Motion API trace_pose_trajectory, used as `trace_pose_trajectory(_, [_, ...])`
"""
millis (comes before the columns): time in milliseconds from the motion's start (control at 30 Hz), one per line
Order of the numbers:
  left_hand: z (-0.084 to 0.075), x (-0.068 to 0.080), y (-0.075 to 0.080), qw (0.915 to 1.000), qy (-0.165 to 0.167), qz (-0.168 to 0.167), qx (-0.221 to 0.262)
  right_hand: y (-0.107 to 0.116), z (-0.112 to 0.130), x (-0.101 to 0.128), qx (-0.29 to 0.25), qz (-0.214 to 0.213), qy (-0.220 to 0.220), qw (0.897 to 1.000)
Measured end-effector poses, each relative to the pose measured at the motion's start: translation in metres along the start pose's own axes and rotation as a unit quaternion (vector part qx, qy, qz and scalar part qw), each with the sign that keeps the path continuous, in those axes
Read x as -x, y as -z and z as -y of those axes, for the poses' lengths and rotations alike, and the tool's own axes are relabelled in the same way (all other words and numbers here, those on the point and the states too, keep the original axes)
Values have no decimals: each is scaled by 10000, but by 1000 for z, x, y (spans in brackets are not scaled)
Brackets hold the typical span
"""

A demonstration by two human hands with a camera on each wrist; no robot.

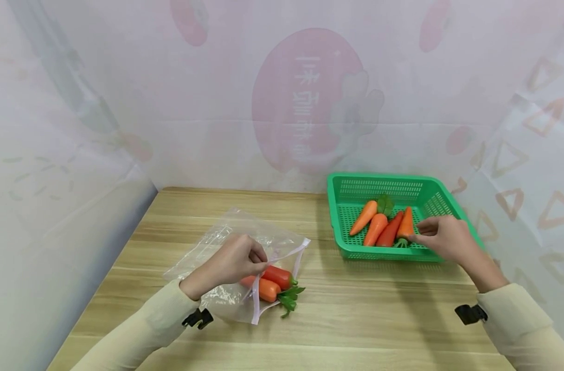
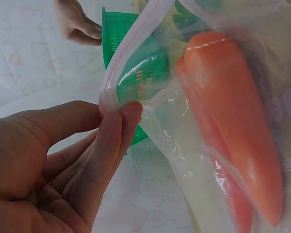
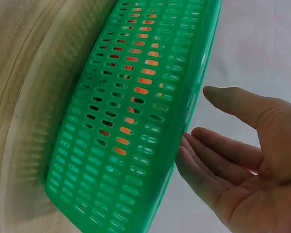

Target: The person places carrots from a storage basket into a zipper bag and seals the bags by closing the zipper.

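Observation:
My left hand [image 1: 239, 257] pinches the rim of a clear zip bag [image 2: 131, 53] between thumb and fingertips. Inside the bag lie an orange carrot [image 2: 228, 111] and a red carrot [image 1: 279, 276], with green leaves [image 1: 289, 299] sticking out at the mouth. At the right, my right hand [image 1: 444, 236] is over the front right rim of a green basket [image 1: 356, 251], thumb and fingers apart. Closest to its fingertips is an orange carrot [image 1: 405, 224] with a short green top. The right wrist view shows nothing between thumb and fingers.
Also in the basket are a red carrot [image 1: 390, 230] and more orange ones, one [image 1: 364, 216] beside a green leaf [image 1: 385, 204]. A wooden table [image 1: 337, 324] carries everything. Printed white cloth [image 1: 217, 154] stands behind and at both sides.

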State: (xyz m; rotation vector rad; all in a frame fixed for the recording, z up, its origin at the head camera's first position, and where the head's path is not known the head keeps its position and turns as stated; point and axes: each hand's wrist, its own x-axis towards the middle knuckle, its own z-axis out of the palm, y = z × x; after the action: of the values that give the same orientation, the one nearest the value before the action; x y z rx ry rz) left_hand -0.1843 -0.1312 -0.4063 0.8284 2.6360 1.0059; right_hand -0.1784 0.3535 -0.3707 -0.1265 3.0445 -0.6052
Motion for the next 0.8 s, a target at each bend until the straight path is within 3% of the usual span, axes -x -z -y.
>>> trace_pose_trajectory(500, [0, 0, 1, 10000, 17, 41, 79, -7, -20, -28, 20, 611, -849, 9945])
trace_pose_trajectory(800, [0, 0, 0, 10000, 0, 37, 75, -20, -26, -40, -10, 833, -1035, 9911])
